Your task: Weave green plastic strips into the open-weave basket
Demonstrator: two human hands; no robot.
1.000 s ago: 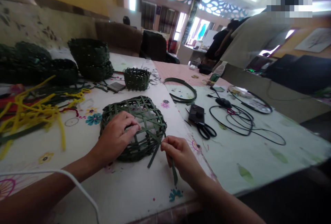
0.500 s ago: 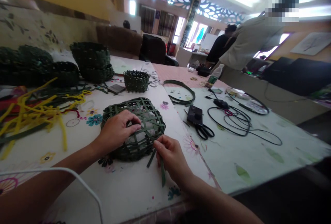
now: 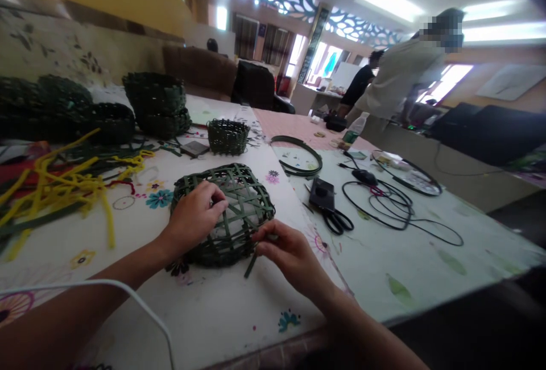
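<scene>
We are resting our left hand point(image 3: 194, 208) on the green woven basket point(image 3: 236, 210), which is sitting on the table point(image 3: 213, 313) before us. Our right hand point(image 3: 290, 250) is reaching to the basket's right edge, just beside a strip end point(image 3: 251, 266). We cannot tell whether either grip is holding anything.

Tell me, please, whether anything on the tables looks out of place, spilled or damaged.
I see nothing spilled or broken. The yellow strips lie tangled at left and the cable sprawls in loops at right, both untidy. One strip end juts from the basket by the right hand, breaking the weave's outline.
</scene>
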